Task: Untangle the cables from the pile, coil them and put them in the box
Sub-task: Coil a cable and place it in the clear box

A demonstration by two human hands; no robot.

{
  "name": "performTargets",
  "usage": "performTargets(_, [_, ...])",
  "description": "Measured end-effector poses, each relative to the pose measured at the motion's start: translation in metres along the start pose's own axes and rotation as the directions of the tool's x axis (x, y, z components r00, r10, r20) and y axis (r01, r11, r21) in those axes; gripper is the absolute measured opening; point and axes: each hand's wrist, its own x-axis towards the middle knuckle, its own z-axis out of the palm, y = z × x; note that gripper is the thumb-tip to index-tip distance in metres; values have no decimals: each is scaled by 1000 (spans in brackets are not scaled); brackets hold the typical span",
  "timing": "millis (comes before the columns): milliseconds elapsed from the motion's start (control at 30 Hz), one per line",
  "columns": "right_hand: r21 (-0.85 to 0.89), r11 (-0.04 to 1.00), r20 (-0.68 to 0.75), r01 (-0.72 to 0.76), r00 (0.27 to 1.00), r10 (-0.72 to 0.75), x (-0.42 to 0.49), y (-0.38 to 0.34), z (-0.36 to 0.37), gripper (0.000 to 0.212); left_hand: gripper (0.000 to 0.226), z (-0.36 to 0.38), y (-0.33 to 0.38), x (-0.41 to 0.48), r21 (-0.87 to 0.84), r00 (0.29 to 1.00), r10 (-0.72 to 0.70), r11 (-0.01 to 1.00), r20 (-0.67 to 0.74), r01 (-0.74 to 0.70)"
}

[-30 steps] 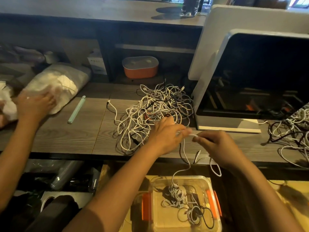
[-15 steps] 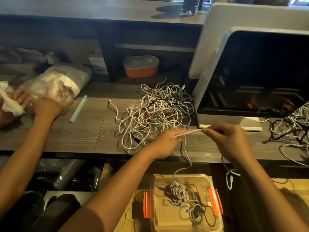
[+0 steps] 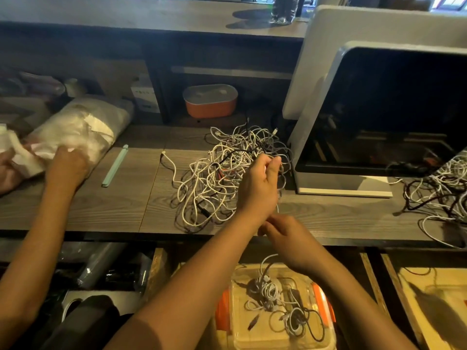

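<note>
A tangled pile of white and dark cables (image 3: pixel 222 173) lies on the wooden desk (image 3: pixel 101 210). My left hand (image 3: pixel 260 183) is raised over the pile's right side, fingers pinched on a thin white cable (image 3: pixel 268 261). My right hand (image 3: pixel 285 236) sits just below it at the desk's front edge, fingers curled on the same cable. From there the cable loops down into the clear box with orange latches (image 3: pixel 326 306) below the desk. Several coiled white and black cables lie inside the box.
A large white-framed screen (image 3: pixel 379 122) stands right of the pile. A second cable tangle (image 3: pixel 439 195) lies at the far right. Behind are an orange tub with a grey lid (image 3: pixel 209 102), a mint strip (image 3: pixel 115 165) and a plastic bag (image 3: pixel 80 127) handled by another person's hand (image 3: pixel 65 165).
My left hand has lifted up and over the pile. My right hand has moved left and down, under my left wrist. The cable between them now runs vertically, not level.
</note>
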Motion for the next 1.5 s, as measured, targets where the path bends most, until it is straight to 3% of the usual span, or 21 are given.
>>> performTargets(67, [-84,996,5,22,1000,-21,0,-1,-10,20,26,-1,-7,0,390,992,129,913,-3,-118])
performTargets(133, [-176,984,22,37,999,-33,1,3,-21,18,29,-6,-13,1,552,977,203,808,65,-205])
performTargets(233, [-169,985,3,25,1000,-25,1,13,-32,14,44,-15,-23,2,633,970,139,737,199,-235])
performTargets(367, [-103,995,-42,-14,999,10,2,19,-40,7,98,-20,-34,-6,682,924,44,662,381,-312])
performTargets(433, [-85,996,-33,-39,999,36,0,21,-47,10,107,-24,-40,-8,703,895,-6,622,445,-345])
performTargets(533, [-62,996,-2,-71,997,71,-2,22,-58,9,75,-26,-43,-11,749,854,-121,554,505,-364])
performTargets(600, [-106,992,6,-62,998,63,-1,24,-62,9,49,-24,-41,-15,755,824,-125,493,552,-431])
performTargets(667, [-128,989,-49,-68,997,62,0,29,-65,9,38,-24,-41,-18,706,782,-149,554,605,-441])
performTargets(700, [-121,990,-93,-74,994,63,1,32,-65,8,42,-24,-41,-18,662,774,-168,645,611,-382])
performTargets(767, [-33,995,-173,-97,981,90,2,38,-65,6,49,-27,-39,-19,521,751,-230,836,619,-173])
performTargets(867, [155,981,-264,-116,952,154,5,44,-51,13,44,-27,-27,-22,220,719,-250,966,648,137])
performTargets(933, [245,961,-272,-126,943,193,4,43,-37,19,40,-26,-13,-27,-95,715,-239,914,658,394])
performTargets(967, [281,951,-250,-127,947,200,4,42,-29,21,38,-25,-8,-28,-225,726,-209,863,655,452])
performTargets(1067, [276,951,-161,-136,969,185,3,32,-7,25,27,-19,2,-26,-401,809,-142,812,570,424])
performTargets(1133, [168,980,-97,-106,988,124,4,23,5,25,22,-11,1,-23,-392,881,-148,853,450,344])
performTargets(1233, [35,999,-1,-12,1000,12,6,14,17,14,18,-1,-14,-22,-254,954,-96,952,285,172])
performTargets(1333, [-43,998,86,48,995,-45,4,10,17,18,18,-2,-27,-18,111,983,15,993,185,-36])
performTargets(1400, [-101,992,150,73,987,-57,3,11,11,20,30,-10,-33,-14,420,986,34,902,165,-101])
performTargets(1500, [-256,967,213,19,976,37,3,16,-1,16,41,-17,-40,-13,642,969,61,739,241,-206])
